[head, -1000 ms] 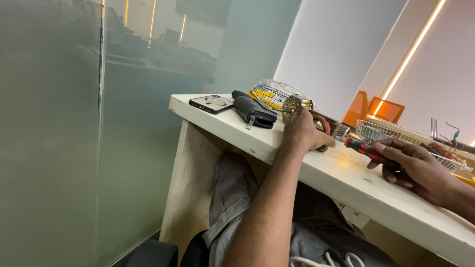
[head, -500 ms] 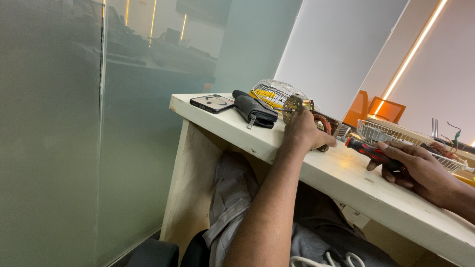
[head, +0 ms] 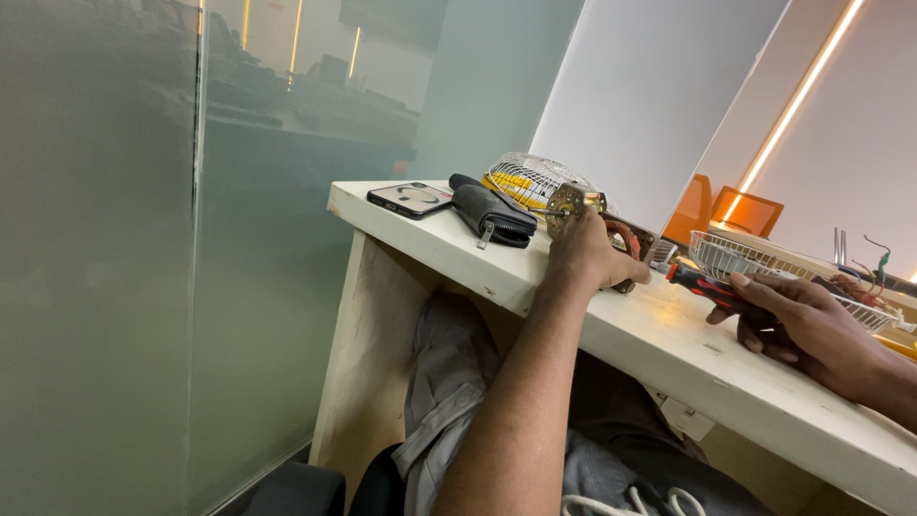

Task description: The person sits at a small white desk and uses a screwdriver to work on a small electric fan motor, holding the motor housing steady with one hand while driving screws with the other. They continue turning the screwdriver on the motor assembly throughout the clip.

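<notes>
Left hand [head: 594, 256] wrapped around a small motor [head: 611, 239] with copper windings, steadying it on the pale surface [head: 669, 354]; shaft and round metal end plate poking out above the knuckles toward the far corner. Most of the motor body hidden behind the fingers. Right hand [head: 812, 325] closed around a screwdriver [head: 702, 282] with a red-and-black handle, shank aimed at the motor's near end; tip lost behind the motor, so contact impossible to confirm.

Just beyond the right hand, a shallow white wire basket [head: 764, 260], open side up, holding a tangle of small parts and red and green wires at its far right; contents too small and too cut off by the frame edge to tell apart. Behind the motor, a domed wire fan guard [head: 530, 177] lying on the surface, with something yellow showing inside through the mesh, shape unclear.

Further left along the surface, a black zippered pouch [head: 492, 215], closed, pull tab hanging toward the front edge, and just beside it a dark phone [head: 411, 199] lying flat near the corner.

Orange shapes [head: 726, 205] behind the basket, half hidden by the wall panel. Below the surface, grey trousers [head: 449, 382] and a knee, partly covered by the left forearm. Frosted glass partition [head: 143, 239] filling the left side.
</notes>
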